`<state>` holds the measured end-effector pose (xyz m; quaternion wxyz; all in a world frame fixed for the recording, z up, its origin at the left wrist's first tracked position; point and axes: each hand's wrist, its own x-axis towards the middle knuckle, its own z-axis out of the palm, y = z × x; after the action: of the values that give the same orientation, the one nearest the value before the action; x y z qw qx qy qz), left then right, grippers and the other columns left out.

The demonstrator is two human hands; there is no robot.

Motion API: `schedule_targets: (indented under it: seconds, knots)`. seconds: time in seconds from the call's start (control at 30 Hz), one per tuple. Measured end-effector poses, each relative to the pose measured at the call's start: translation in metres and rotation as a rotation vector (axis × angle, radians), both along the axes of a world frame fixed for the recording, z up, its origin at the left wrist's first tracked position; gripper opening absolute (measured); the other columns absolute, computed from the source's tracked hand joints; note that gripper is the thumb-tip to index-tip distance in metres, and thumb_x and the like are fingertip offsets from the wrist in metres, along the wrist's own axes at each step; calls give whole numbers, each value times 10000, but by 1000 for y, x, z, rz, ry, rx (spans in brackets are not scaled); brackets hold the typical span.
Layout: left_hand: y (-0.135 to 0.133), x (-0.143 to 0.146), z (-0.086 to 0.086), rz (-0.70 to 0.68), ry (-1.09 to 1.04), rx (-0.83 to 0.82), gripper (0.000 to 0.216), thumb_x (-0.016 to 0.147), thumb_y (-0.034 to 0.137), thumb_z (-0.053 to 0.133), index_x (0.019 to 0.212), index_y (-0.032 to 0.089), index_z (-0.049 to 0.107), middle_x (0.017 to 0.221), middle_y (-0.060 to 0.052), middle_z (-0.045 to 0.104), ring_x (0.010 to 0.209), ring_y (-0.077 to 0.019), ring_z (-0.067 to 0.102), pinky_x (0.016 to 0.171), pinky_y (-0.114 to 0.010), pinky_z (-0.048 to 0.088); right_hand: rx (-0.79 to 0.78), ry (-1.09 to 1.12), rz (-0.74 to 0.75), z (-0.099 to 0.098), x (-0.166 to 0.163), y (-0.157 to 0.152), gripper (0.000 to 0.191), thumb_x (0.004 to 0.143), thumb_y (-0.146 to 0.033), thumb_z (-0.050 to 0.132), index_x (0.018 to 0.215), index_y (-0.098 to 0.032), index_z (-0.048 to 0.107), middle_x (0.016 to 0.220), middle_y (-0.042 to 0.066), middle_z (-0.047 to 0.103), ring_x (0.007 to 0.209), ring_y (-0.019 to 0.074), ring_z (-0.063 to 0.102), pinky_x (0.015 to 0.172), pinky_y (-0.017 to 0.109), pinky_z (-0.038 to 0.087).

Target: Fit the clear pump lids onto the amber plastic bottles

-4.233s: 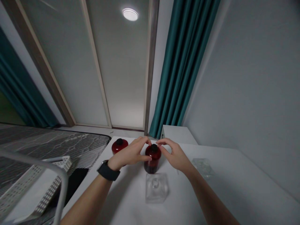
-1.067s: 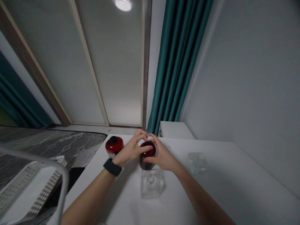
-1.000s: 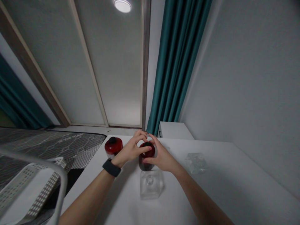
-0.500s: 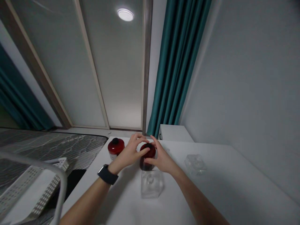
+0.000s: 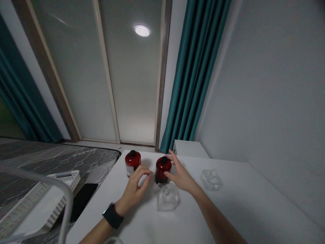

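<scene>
Through the head view I have the dark red bottle [image 5: 163, 169] upright on the white desk [image 5: 198, 217], black cap [image 5: 165, 159] on top, with my right hand [image 5: 184, 178] curved around its right side. The thumb lies against the front edge and the fingers reach behind near the cap; whether that grip truly bears on the glass or only cups it, I cannot tell. My left hand [image 5: 134, 186] is released, fingers loosely bent and holding nothing, between this bottle and the second red bottle [image 5: 132, 161] to its left. To handle it well, I'd settle the right grip low on the body rather than near the cap, so the bottle can't tip, and bring any left-hand contact in gently from the side. The clear square piece [image 5: 167, 200] sits just in front of the base, so I'd avoid pulling the bottle straight toward me; the other clear piece [image 5: 211, 179], off to the right, is near my forearm and wants a careful elbow.
</scene>
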<state>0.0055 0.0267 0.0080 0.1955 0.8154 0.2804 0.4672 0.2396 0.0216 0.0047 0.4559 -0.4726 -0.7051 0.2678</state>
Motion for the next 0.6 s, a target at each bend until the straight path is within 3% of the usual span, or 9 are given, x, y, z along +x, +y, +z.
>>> schedule_targets:
  seconds: [0.2,0.47,0.6]
  knots:
    - [-8,-4,-9,-108,195,60,215,929,224,503,1136,195,552,1036,-85,621,984,-244,577,897,-392,456,86,-123,-62,-2,-8,13,902,808,-166,659,1551,-298,164,1419,94,504,1328,242,457,1160,490,292]
    - [-8,3,-16,-188,358,-50,536,805,456,689,1239,187,526,1157,-113,592,1037,-291,551,932,-444,449,181,-268,-203,-7,-17,58,937,771,-193,706,1547,-282,187,1348,97,524,1230,286,484,1095,509,366]
    - [-8,5,-18,-189,409,-85,625,741,429,758,1265,187,516,1191,-114,568,1069,-298,540,955,-448,449,179,-271,-247,-8,-19,71,950,762,-217,723,1544,-290,187,1333,101,515,1234,305,474,1084,527,362]
